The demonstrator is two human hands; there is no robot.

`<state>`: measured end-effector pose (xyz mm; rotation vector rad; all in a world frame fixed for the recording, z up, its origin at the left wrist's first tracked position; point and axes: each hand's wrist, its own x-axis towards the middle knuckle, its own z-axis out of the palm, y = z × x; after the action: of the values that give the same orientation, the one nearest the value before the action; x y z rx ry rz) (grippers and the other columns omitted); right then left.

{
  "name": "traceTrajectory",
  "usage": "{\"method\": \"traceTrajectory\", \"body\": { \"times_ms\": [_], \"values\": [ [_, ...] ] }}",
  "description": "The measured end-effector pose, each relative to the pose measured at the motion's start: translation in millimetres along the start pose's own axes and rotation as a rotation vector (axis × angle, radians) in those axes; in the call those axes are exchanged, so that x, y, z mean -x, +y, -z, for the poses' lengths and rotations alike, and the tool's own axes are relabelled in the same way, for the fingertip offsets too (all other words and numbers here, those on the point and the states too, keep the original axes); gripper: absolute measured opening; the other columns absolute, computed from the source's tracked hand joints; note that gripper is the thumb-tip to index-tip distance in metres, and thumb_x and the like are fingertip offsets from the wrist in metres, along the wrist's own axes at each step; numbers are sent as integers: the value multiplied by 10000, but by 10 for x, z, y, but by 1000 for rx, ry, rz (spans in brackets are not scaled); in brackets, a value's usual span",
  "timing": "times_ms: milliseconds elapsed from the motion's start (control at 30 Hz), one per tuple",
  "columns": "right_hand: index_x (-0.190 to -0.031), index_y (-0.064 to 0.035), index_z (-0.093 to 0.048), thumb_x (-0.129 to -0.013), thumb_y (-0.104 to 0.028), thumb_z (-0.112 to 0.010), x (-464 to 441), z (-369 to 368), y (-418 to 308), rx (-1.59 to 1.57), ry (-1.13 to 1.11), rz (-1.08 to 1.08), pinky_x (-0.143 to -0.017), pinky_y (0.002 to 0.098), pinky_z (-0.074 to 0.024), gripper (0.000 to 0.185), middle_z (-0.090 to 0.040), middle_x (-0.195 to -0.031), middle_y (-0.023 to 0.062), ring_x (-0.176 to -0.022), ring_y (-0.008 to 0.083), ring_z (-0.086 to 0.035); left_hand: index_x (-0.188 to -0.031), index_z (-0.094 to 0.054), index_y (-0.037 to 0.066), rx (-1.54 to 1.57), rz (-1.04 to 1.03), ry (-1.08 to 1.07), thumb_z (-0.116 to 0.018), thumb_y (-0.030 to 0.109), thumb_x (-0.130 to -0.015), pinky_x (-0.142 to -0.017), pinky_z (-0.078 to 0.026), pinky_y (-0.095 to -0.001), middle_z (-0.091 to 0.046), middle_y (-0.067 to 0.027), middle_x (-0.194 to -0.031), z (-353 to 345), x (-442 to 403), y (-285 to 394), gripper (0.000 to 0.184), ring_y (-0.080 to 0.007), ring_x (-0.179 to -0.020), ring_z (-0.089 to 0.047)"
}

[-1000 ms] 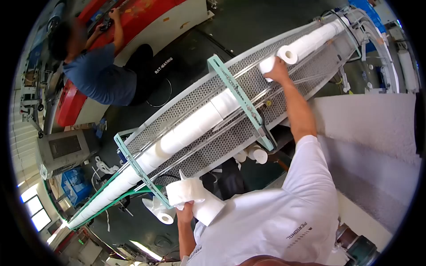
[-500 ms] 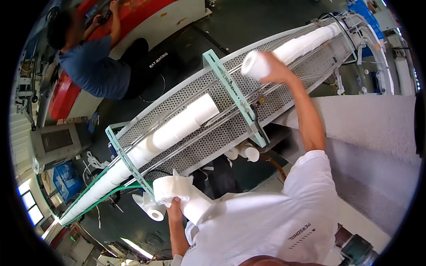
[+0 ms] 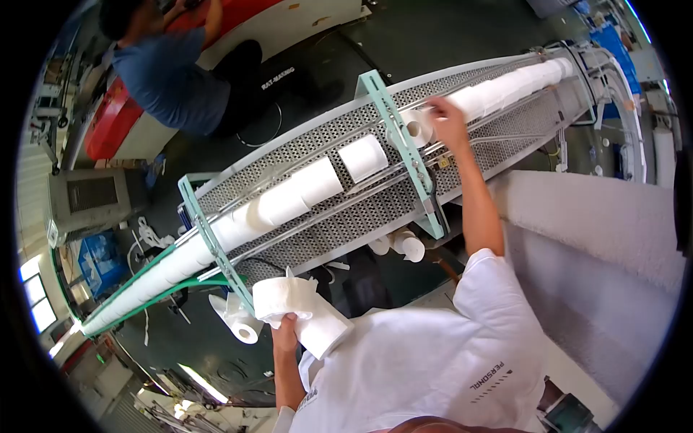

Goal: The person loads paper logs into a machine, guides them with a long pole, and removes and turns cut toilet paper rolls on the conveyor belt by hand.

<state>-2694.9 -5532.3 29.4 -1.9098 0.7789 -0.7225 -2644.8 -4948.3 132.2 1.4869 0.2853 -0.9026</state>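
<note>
White toilet paper rolls run along the conveyor. My right hand (image 3: 450, 124) is over the conveyor, its fingers smeared by motion, beside a paper roll (image 3: 417, 131) whose open core faces left. Whether the fingers grip that roll cannot be made out. Left of the green crossbar (image 3: 395, 119), a single roll (image 3: 363, 157) lies between the guide rails, apart from the row of rolls (image 3: 296, 193) further left. My left hand (image 3: 286, 333) is closed on a toilet roll (image 3: 283, 297) with loose torn paper; another white roll (image 3: 322, 329) rests between it and my shirt.
A second green crossbar (image 3: 209, 238) spans the conveyor at the left. More rolls (image 3: 512, 88) line the right stretch. Below the conveyor are loose rolls (image 3: 406, 245) and one with torn paper (image 3: 245, 332). A person in a blue shirt (image 3: 170, 79) sits beyond, by a red machine.
My right hand has come down and left from above the conveyor, where it held a roll. A single roll now lies in the former gap left of the crossbar. My left hand keeps its hold.
</note>
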Motion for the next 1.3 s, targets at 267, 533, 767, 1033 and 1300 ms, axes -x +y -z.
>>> {"method": "traceTrajectory", "body": {
  "times_ms": [267,533,767,1033,1300],
  "values": [
    [-1045,17,-569,-820,-64,-625,1011,-1293,-1386,547,-224,159,-765,437,-512,246,-646,-937,163,-881,316,-636,-1335,-459,-8,70,34,58,-587,241,-882,-947,-486,-391,-585,-125,-1215,266,63,-193,532,-257,-1094,-590],
    [-1310,105,-387,-744,-7,-622,1223,-1723,-536,920,-313,146,-924,467,-364,623,-621,-1043,204,-1028,303,-577,-1322,-482,-55,157,36,93,-591,270,-871,-963,-486,-411,-571,-141,-1252,323,213,-42,567,-287,-1122,-584],
    [-1422,85,-318,-780,-111,-725,1033,-1443,-778,657,-225,-164,-1034,455,-373,785,-606,-1231,225,-1144,350,-580,-1417,-400,28,90,-16,158,-519,389,-911,-981,-474,-428,-510,-165,-1343,781,330,-174,634,-318,-1180,-557],
    [-1266,37,-545,-859,-265,-681,901,-1930,-240,306,-344,-325,-972,408,-469,525,-630,-1191,232,-1124,363,-601,-1358,-447,-63,167,-37,81,-560,368,-885,-978,-466,-418,-545,-167,-1281,794,401,-235,649,-311,-1153,-562],
    [-985,-18,-624,-968,-205,-555,3122,-1981,-1539,-135,-100,-30,-749,353,-519,201,-661,-922,106,-815,213,-642,-1336,-473,-63,-65,-27,-296,-556,315,-898,-987,-448,-400,-558,-157,-1268,1257,111,-560,584,-289,-1147,-554]
  ]
}}
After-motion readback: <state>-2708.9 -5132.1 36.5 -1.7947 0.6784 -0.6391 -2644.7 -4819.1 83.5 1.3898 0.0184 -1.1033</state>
